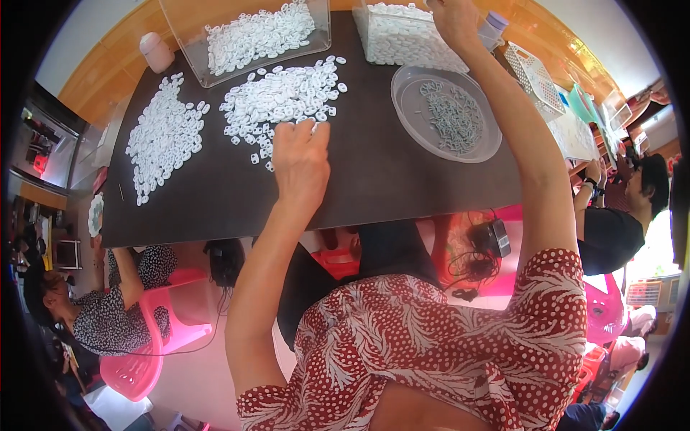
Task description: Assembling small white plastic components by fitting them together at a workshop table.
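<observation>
My left hand (300,156) is at the near edge of the middle pile of small white plastic pieces (284,93). Its fingers are curled closed, and whatever they hold is hidden. My right arm reaches far forward, placing my right hand (454,27) over the right side of a clear bin of white pieces (402,39). The picture's top edge cuts off those fingertips. Below that forearm lies a round, clear shallow tub (411,128) with many thin grey-green metal pieces (453,115), perhaps small screws or pins.
Another pile of white pieces (167,136) spreads over the dark table (374,187) at left. Behind stands a second clear bin (188,43), beside a pale pink bottle (156,52). A white basket (533,79) stands at right. Other people sit left and right.
</observation>
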Motion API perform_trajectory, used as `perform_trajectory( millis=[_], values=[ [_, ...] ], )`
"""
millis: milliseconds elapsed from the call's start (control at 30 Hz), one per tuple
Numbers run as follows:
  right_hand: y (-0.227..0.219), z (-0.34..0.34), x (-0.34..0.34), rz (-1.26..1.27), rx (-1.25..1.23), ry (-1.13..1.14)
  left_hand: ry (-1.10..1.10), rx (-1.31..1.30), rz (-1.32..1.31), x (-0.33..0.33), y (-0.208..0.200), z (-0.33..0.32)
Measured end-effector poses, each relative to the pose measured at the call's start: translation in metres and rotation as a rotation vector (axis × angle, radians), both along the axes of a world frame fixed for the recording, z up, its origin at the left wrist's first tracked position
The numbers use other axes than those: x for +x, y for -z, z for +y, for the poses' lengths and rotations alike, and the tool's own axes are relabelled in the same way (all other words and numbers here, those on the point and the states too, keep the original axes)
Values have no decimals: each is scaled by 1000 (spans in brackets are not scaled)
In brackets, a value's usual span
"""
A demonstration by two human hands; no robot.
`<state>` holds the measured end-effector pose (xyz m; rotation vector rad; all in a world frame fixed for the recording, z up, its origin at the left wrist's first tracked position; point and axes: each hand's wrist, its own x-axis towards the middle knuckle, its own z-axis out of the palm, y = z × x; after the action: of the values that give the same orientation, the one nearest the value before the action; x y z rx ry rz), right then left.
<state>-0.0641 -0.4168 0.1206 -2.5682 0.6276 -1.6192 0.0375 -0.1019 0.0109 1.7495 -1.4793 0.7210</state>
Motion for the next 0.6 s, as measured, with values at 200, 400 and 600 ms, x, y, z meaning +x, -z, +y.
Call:
perform_trajectory(
  millis=[200, 400, 600],
  values=[
    [15, -13, 8, 26, -237, -7, 14, 292, -415, 20, 13, -61],
    [27, 49, -29, 290, -198, -51, 83, 397, -396, 28, 10, -66],
    [90, 64, -86, 577, 147, -223, 125, 414, -533, 11, 7, -69]
  ],
)
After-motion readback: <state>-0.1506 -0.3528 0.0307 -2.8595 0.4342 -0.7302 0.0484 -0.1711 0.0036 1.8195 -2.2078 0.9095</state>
